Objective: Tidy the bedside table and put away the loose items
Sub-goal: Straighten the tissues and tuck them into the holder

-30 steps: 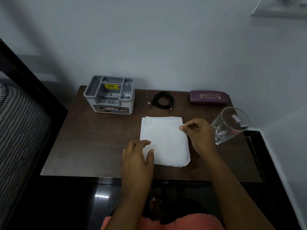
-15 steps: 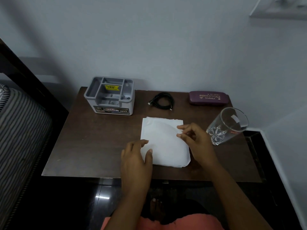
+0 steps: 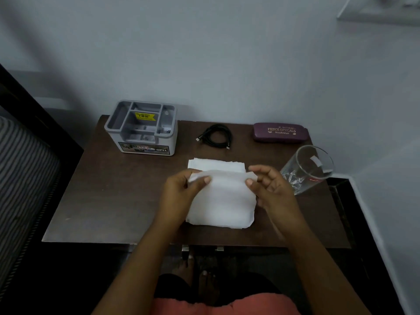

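A white tissue (image 3: 223,201) lies on the dark wooden bedside table (image 3: 109,196), its top layer lifted and folded toward me. My left hand (image 3: 181,192) pinches the raised edge at its left corner. My right hand (image 3: 270,187) pinches the same edge at its right corner. Behind the tissue sit a grey compartment organizer (image 3: 142,128), a coiled black cable (image 3: 216,136) and a maroon spectacle case (image 3: 280,132). An empty drinking glass (image 3: 306,169) stands just right of my right hand.
A white wall runs close behind the table. A dark bed frame (image 3: 34,123) with striped bedding (image 3: 20,189) borders the left side. The dark floor and my bare feet (image 3: 200,278) show below the table's front edge.
My left hand left the tissue's lower left and took its upper left corner. Both hands lifted the far edge and drew it toward me, folding the top layer over.
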Tool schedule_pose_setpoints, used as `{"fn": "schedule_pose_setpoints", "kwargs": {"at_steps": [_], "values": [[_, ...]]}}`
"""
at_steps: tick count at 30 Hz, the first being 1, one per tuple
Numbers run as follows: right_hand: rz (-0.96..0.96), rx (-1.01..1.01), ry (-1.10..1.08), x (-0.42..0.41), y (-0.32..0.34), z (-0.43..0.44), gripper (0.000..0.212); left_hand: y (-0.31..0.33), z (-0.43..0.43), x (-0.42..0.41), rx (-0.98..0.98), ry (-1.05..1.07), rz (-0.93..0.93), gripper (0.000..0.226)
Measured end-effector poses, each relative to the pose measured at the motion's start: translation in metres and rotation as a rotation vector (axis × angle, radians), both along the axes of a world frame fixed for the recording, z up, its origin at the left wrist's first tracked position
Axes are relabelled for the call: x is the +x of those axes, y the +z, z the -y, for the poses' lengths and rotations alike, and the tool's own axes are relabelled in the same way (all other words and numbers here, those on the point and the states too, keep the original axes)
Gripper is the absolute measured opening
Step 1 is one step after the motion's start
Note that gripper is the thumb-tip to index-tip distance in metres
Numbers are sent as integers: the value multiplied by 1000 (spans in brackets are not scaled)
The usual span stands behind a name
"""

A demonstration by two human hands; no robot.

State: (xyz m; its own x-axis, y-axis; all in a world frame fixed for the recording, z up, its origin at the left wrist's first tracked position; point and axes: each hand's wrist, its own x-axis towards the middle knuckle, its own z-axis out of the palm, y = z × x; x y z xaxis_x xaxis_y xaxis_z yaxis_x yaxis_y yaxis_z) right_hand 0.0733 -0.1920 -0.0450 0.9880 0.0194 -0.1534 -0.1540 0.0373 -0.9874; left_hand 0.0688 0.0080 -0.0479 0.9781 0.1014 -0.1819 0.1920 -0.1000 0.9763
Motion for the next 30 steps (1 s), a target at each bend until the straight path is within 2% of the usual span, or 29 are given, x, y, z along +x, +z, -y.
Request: {"fn": "schedule_pose_setpoints", "kwargs": {"at_steps": [4,6,10,13,14,16,20,24,30], "values": [[-114,-27,-89,17,-2,-5,20,0,8,18,59,43,-78,29],[-190,-70,-91,25,-3,-8,26,-1,12,26,72,68,-122,34],[-236,-150,-70,28,-7,-12,28,-4,15,33,34,36,-206,28],[-165,-205,-96,22,-9,-13,28,-7,12,31,61,22,-162,35],[-153,-205,-90,20,-10,-13,27,-7,11,30,91,26,-142,30],[-150,-192,-80,19,-11,-13,23,-8,6,29,140,38,-110,18],[-154,-254,-120,26,-11,-14,6,-6,1,37,231,58,-98,11],[-150,-379,-171,45,-15,-16,10,-9,6,49,323,43,-117,19],[-219,-376,-162,57,-19,-18,11,-17,8,51,303,51,-149,19]]}}
